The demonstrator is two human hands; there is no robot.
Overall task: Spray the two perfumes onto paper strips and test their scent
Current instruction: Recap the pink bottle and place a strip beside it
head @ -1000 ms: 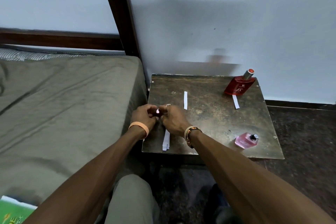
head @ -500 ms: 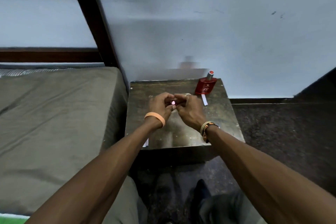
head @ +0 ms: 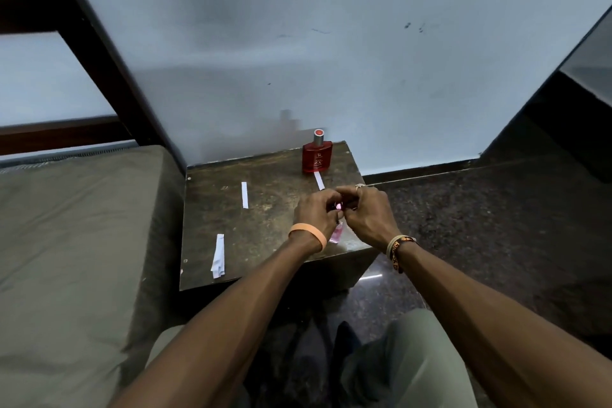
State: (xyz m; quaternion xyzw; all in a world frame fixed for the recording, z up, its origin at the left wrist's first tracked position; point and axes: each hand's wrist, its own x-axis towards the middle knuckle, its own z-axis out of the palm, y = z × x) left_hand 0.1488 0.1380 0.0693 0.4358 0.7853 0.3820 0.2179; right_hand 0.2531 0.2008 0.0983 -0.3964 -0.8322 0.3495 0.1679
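Both hands are brought together just right of the frame's centre, above the right part of a dark table (head: 271,172). The left hand (head: 314,210) and the right hand (head: 369,214) are curled, and a pink piece (head: 339,206) is pinched between their fingertips. What the piece is cannot be told.

A pink bottle (head: 336,235) is partly seen just below the hands, beside the left wrist and near the table's right front edge. Whether it stands or lies cannot be told.

A red bottle (head: 316,157) is set upright at the table's far right corner, close to the wall (head: 331,43), above the hands in the frame. A far strip (head: 319,180) of white paper is laid flat just in front of this bottle, with its near end beside the right hand's fingers. A middle strip (head: 244,195) is laid flat left of the hands, well apart from them. A strip stack (head: 218,255) is placed near the table's left front corner, lower left of the hands.

An orange wristband (head: 308,232) is worn on the left wrist. Bracelets (head: 397,247) are worn on the right wrist, and a ring (head: 359,186) on a right finger.

A grey-green bed (head: 82,242) fills the left of the frame and touches the table's left side. A dark floor (head: 480,225) is seen at the right.
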